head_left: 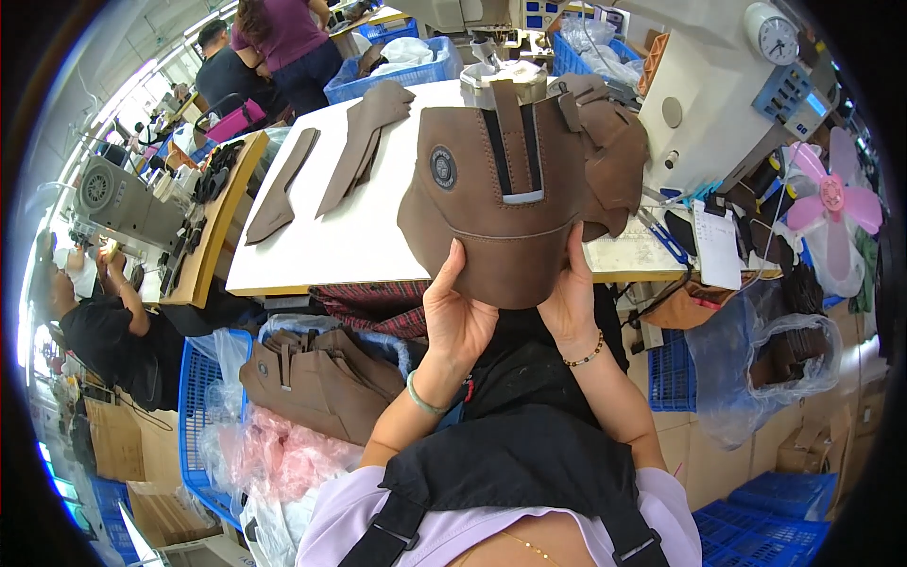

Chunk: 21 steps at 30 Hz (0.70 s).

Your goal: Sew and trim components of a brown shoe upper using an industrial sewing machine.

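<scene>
A brown leather shoe upper [472, 213] is held up over the table's front edge, its wide curved end toward me. It bears a round dark badge, a stitched seam and a central strap between dark strips. My left hand [459, 312] grips its lower left edge, thumb on the front face and fingers behind. My right hand [571, 302] pinches the lower right edge the same way. Behind it on the table, more brown leather pieces [612, 156] lie piled to the right. Flat brown strips [364, 142] rest at the left.
A white sewing machine [694, 94] stands at the right, with blue-handled scissors [663, 236] by its base. Below left, a blue basket [194, 416] holds similar shoe uppers [316, 378] and plastic. A pink fan [833, 194] is at far right. Other people work at the left and back.
</scene>
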Available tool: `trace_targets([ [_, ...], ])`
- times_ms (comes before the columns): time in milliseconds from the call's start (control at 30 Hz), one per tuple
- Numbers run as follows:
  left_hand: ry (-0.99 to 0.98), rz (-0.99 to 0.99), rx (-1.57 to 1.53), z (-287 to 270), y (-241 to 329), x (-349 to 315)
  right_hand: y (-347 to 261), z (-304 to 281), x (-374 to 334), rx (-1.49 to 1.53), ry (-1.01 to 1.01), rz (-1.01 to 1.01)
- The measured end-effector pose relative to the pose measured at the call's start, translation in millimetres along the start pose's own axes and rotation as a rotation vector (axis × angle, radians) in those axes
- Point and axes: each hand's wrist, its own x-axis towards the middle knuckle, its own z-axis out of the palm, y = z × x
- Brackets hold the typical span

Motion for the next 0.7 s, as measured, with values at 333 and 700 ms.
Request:
trace_targets([
  [333,0.011,-0.071,-0.053,-4,3,4,1,-11,1,0.215,-0.038,0.097],
  [700,-0.070,-0.003,0.084,-3,6,-1,4,-12,3,0.190,-0.032,0.106],
])
